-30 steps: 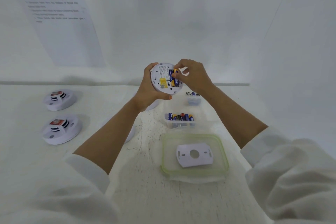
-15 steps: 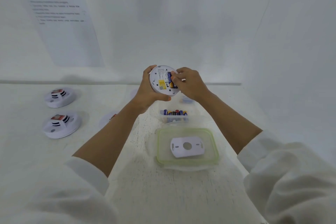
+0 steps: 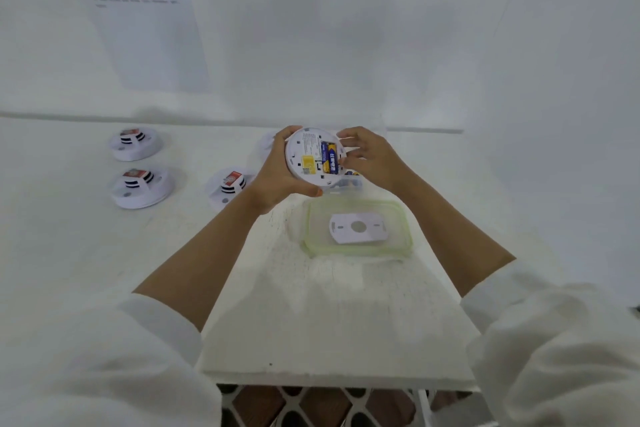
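Right hand [image 3: 372,159] has let go of the blue-and-gold battery [image 3: 330,158], which now sits in its bay. Its relaxed, mostly straight fingertips touch the right rim of the round white plastic smoke detector [image 3: 308,156]. Left hand [image 3: 277,177] grips that detector from the left, holding it above the white table [image 3: 311,305], back side toward the camera. Just below lies a clear container with a green rim [image 3: 405,222], holding a flat white mounting plate [image 3: 358,227]. Three more white smoke detectors [image 3: 142,187] rest on the table to the left.
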Motion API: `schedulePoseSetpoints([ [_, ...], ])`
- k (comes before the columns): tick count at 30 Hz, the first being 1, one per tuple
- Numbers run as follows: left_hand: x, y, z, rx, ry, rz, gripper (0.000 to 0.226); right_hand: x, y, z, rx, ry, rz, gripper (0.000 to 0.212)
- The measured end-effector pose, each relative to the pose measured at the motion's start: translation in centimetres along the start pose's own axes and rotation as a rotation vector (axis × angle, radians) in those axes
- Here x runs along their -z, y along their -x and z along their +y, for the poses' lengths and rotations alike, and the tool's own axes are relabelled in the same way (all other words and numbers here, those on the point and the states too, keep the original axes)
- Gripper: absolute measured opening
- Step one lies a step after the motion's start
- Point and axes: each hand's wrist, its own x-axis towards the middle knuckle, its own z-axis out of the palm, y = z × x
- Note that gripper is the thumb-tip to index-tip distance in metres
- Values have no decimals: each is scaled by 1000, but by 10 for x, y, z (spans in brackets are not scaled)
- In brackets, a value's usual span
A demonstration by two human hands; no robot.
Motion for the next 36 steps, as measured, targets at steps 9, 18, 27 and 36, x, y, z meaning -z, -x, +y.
schedulePoseSetpoints([
  [9, 12, 50, 0, 63, -29, -46, 105, 3, 50, 19, -235, 437, -408, 63],
  [18, 5, 62, -2, 74, -24, -53, 101, -1, 48, 10, -249, 730, -513, 66],
  [27, 4, 43, 5, 56, -23, -55, 103, 32, 49, -2, -80, 740, -262, 54],
  [36, -16, 4, 15, 20, -29, -68, 102, 25, 15, -36, 198, 485, -120, 69],
])
